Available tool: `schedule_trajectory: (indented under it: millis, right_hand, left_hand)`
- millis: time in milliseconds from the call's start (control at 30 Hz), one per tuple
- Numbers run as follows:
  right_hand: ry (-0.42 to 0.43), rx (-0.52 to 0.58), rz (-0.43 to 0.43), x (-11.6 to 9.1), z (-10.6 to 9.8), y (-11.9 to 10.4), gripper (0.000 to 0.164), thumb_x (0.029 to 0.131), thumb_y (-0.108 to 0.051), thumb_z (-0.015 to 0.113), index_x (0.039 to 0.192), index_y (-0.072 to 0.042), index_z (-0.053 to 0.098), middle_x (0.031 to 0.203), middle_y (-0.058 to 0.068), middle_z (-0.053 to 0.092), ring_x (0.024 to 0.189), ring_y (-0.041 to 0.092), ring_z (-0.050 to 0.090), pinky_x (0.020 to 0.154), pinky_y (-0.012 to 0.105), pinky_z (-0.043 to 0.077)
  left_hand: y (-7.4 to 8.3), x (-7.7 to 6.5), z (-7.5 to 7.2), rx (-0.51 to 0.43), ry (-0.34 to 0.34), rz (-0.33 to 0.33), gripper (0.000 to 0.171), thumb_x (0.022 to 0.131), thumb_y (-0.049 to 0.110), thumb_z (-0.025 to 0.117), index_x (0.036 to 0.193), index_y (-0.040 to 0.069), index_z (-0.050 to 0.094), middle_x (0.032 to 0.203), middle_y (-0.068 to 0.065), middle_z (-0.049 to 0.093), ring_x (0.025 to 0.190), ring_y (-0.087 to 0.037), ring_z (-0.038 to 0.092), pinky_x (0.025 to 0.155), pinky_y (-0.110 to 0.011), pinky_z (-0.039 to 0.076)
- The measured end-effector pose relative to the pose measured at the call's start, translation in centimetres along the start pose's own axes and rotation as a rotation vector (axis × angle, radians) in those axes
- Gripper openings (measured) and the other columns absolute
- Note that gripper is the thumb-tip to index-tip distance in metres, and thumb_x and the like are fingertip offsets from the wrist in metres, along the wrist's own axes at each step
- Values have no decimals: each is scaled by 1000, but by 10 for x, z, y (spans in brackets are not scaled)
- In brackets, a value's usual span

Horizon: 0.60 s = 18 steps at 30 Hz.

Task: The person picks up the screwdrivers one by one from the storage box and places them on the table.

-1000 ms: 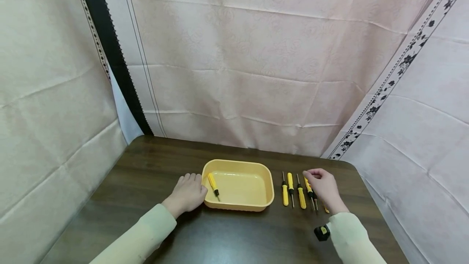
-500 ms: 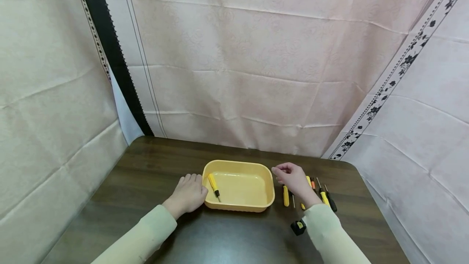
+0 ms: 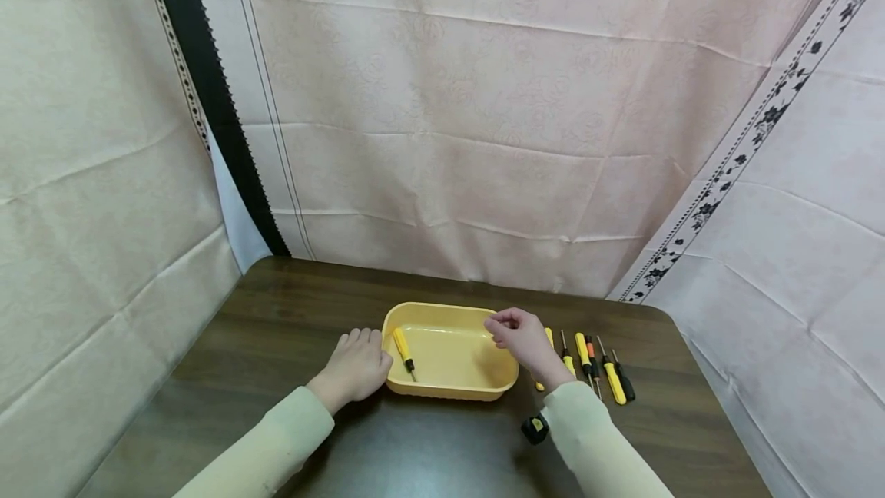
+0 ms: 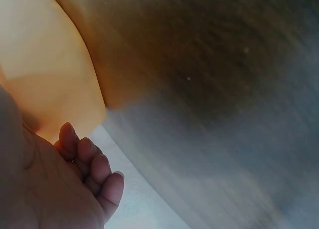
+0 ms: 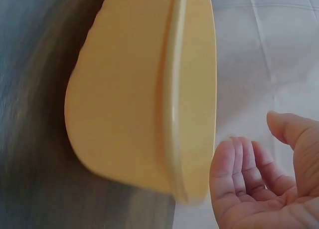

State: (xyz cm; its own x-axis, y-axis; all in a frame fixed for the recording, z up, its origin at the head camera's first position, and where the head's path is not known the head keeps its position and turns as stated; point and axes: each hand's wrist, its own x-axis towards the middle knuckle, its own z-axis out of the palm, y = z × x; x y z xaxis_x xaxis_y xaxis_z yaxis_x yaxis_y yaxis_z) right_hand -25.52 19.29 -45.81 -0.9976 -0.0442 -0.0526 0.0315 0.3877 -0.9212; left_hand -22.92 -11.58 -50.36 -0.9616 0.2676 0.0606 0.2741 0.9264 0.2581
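Note:
My left hand (image 3: 357, 363) holds a yellow plastic tray (image 3: 449, 392) by its left rim. In the left wrist view the fingers (image 4: 102, 171) curl against the tray's outside wall (image 4: 55, 94), and the thumb is hidden. One yellow-handled screwdriver (image 3: 402, 346) lies inside the tray near its left wall. My right hand (image 3: 523, 340) hovers over the tray's right rim. From the right wrist view, its fingers are relaxed, the thumb stands apart, and nothing is between them; the tray's outer side (image 5: 124, 99) is close by.
Several screwdrivers lie in a row right of the tray, among them a yellow one (image 3: 615, 383), a black one (image 3: 624, 381) and one with an orange end (image 3: 591, 350). My right sleeve and hand partly cover the row. Patterned cloth (image 3: 449, 137) hangs behind the dark wooden table (image 3: 311, 306).
My right hand has moved left from above the screwdrivers to the tray's right rim, uncovering the screwdrivers at the right end. The left hand and the tray have stayed in place.

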Motion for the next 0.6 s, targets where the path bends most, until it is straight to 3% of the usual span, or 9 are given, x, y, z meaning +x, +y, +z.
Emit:
schedule_trajectory:
  millis: [167, 367, 600]
  right_hand:
    - [-65, 28, -28, 0, 18, -1, 29, 88, -25, 72, 104, -2, 66, 94, 18, 65, 87, 40, 64, 76, 43, 54]
    - [-172, 39, -32, -3, 40, -5, 29, 89, -19, 70, 104, 5, 63, 89, 19, 64, 74, 27, 64, 75, 46, 54]
    - [-249, -71, -14, 4, 63, 6, 32, 86, -31, 73, 101, -4, 66, 90, 13, 67, 81, 29, 66, 72, 39, 54]
  left_hand:
    - [-1, 0, 2, 3, -1, -2, 22, 95, 24, 41, 96, 5, 51, 84, -4, 44, 80, -24, 37, 77, -41, 33]
    - [-1, 1, 2, 2, -5, -5, 23, 95, 25, 41, 96, 5, 51, 84, -4, 44, 80, -24, 37, 76, -41, 33]
    - [-1, 2, 2, 9, -6, -7, 23, 95, 25, 41, 97, 5, 52, 85, -4, 44, 81, -24, 38, 77, -41, 33]
